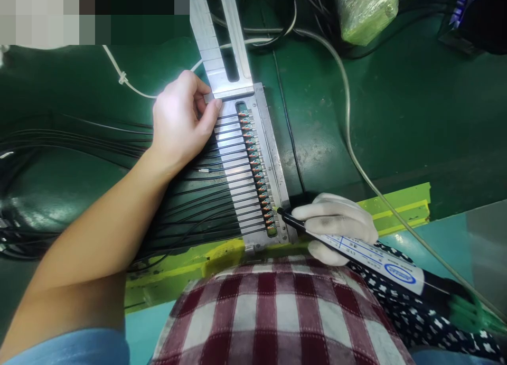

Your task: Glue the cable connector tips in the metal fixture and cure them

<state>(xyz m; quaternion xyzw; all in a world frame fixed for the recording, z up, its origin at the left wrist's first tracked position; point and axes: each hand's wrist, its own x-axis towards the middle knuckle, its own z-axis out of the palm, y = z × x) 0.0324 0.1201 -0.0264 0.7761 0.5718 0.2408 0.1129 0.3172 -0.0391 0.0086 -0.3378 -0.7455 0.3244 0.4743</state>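
Note:
A metal fixture lies on the green bench, its slotted, hinged lid swung up and away. Several black cables enter from the left, and their stripped ends with small connectors sit in a row across the fixture's slot. My bare left hand pinches the fixture's upper left edge by the hinge, thumb on the metal. My right hand, in a white glove, is closed around a black dispensing syringe with a white label. Its narrow tip is at the connectors near the row's lower end.
A pale hose curves down the bench's right side. A plastic-wrapped bundle stands at the back, beside dark cables. At left lies a bunch of black cables. Yellow tape runs along the bench's front edge.

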